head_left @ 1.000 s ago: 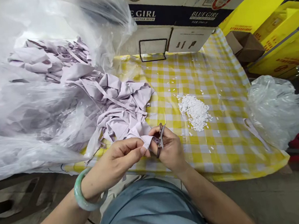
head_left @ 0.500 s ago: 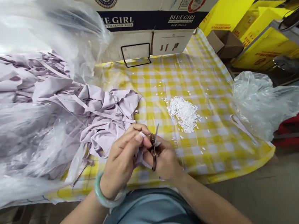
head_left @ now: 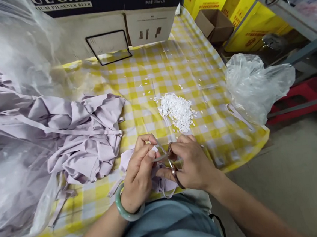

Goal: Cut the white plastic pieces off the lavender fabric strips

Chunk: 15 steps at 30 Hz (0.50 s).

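My left hand (head_left: 138, 173), with a green bangle at its wrist, pinches a lilac cloth piece (head_left: 165, 184) that has a small white tag (head_left: 154, 149) at the fingertips. The cloth hangs below both hands, partly covered by them. My right hand (head_left: 195, 163) has its fingers in the handles of small scissors (head_left: 172, 166). The blades are spread and point left, on either side of the tag. Beyond the hands lies a pile of small white clippings (head_left: 177, 111). A heap of lilac cloth (head_left: 87, 141) lies to the left.
A yellow checked tablecloth (head_left: 216, 127) covers the table. Clear plastic (head_left: 20, 178) lies over cloth at left. A beer carton (head_left: 148, 25) and black wire stand (head_left: 108, 48) are behind. At right are a plastic bag (head_left: 257, 85), a lilac strip (head_left: 239, 116) and a red stool (head_left: 303, 97).
The scissors have swung from upright in my palm to pointing left, with their blades parted around the tag. My right hand has turned over. The head view has shifted right and down.
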Tool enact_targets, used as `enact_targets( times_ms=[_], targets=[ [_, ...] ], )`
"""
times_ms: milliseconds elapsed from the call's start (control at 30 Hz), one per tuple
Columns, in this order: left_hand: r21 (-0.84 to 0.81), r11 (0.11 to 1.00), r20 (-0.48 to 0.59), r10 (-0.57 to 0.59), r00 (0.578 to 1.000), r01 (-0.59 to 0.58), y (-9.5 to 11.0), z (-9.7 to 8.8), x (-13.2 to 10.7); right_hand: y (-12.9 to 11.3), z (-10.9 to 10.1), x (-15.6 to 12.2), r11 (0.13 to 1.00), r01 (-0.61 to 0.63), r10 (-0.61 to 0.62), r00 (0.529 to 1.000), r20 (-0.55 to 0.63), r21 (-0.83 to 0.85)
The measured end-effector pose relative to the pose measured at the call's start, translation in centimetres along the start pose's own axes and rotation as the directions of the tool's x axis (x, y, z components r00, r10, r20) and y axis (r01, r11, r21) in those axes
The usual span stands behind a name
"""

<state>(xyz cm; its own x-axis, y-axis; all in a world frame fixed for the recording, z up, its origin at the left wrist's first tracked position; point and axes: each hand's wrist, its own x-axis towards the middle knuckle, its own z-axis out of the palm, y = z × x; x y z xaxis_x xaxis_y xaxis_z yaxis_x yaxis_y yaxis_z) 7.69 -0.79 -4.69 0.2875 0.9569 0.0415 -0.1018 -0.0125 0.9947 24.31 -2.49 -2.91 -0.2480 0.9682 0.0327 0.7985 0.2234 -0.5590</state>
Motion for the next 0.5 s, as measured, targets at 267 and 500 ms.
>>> enact_targets(
  times_ms=[267,500],
  targets=[
    [0.009,1.0,0.082,0.008,0.997,-0.009,-0.07,0.18,0.22,0.51,0.13,-0.19,0.997,-0.051,0.05,0.998,0.036,0.054],
    [0.024,1.0,0.115,0.01,0.993,-0.013,-0.39,0.25,0.07,0.74,0.25,-0.29,0.997,-0.059,0.058,0.998,0.024,0.056]
  ],
)
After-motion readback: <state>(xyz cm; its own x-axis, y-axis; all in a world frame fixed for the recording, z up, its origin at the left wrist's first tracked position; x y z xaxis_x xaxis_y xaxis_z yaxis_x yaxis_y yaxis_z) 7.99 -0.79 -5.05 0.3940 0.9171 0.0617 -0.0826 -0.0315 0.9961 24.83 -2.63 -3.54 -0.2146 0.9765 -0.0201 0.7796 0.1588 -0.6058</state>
